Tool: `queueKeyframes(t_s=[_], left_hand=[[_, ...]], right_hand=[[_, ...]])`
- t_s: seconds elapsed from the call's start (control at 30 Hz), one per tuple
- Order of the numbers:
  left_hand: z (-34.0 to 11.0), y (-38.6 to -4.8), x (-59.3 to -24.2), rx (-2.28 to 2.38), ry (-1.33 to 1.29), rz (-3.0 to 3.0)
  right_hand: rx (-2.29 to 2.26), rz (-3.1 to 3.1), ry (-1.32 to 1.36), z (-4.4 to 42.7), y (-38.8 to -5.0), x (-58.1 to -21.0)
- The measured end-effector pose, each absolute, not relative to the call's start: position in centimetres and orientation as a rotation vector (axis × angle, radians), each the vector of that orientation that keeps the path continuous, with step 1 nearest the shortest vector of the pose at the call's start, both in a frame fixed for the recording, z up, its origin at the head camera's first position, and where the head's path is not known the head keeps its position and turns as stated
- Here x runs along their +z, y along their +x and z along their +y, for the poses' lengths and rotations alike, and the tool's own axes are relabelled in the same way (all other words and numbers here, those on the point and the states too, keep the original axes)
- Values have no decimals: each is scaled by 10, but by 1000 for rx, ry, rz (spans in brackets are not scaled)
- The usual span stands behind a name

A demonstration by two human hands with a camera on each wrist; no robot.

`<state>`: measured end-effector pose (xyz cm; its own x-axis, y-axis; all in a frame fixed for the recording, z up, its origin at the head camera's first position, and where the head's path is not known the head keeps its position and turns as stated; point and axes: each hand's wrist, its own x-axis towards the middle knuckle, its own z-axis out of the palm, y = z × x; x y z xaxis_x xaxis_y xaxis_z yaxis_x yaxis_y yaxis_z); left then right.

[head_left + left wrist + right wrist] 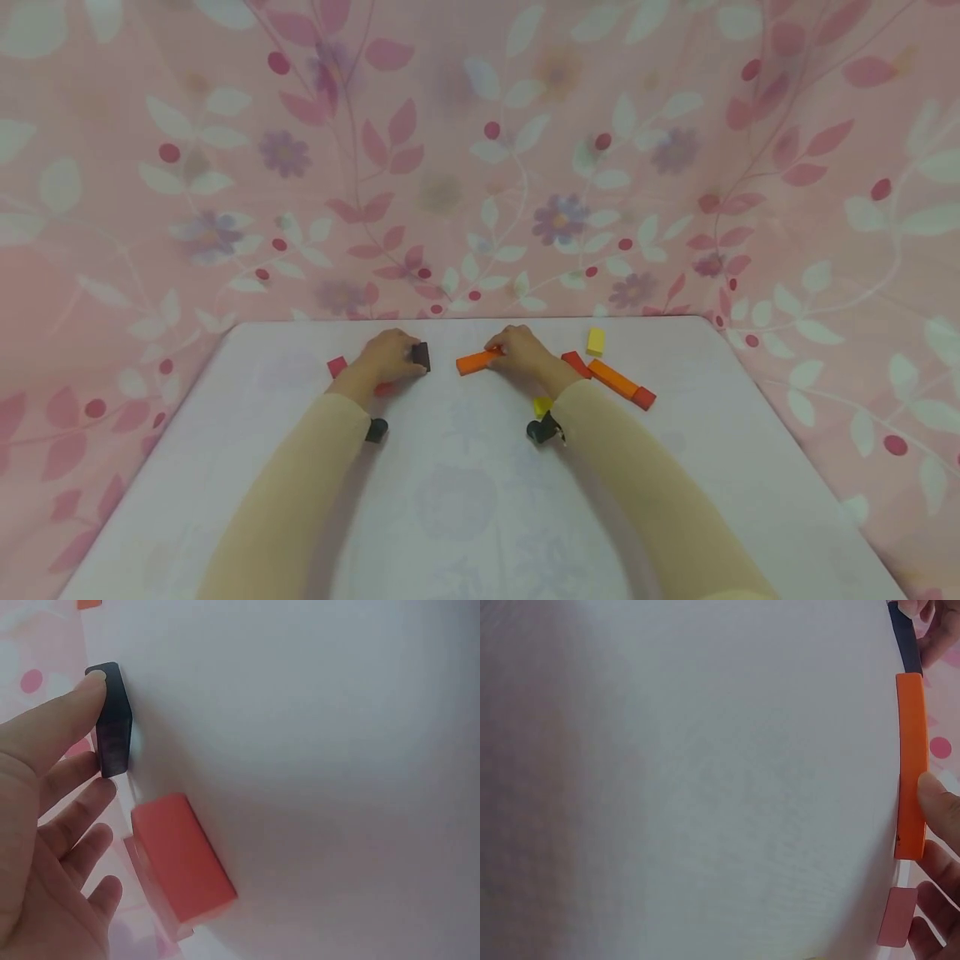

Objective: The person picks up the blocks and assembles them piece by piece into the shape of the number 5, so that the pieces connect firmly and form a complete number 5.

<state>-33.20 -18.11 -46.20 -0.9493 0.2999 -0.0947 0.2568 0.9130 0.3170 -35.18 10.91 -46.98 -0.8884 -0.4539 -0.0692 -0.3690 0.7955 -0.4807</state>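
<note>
My left hand [388,357] pinches a black block [422,357] between thumb and fingers; in the left wrist view the thumb lies on the upper end of the black block [115,720]. Across a gap to the right, my right hand [521,354] grips an orange block [474,362] by its right end. The right wrist view shows the thumb against the long orange block [911,765], with a pinkish-red block [898,917] near the lower fingers. Under the left hand lies a red block [384,389], seen larger as the red block [184,859] in the left wrist view.
Another red block [337,367] is left of the left hand. Right of the right hand are a red block [576,364], a long orange block [612,378], a small red block [643,397] and a yellow block [596,342]. A yellow piece [542,407] shows beside the right wrist.
</note>
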Motion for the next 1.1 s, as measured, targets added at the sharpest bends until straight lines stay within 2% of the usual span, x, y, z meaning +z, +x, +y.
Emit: queueKeyframes(t_s=[0.47,1.1], left_hand=[[-159,-330,-468,463,476,2962],[-139,-323,-467,733,241,2804]], right_hand=[[-729,2801,-590,116,-354,-469],[-820,2779,-439,115,-355,-471]])
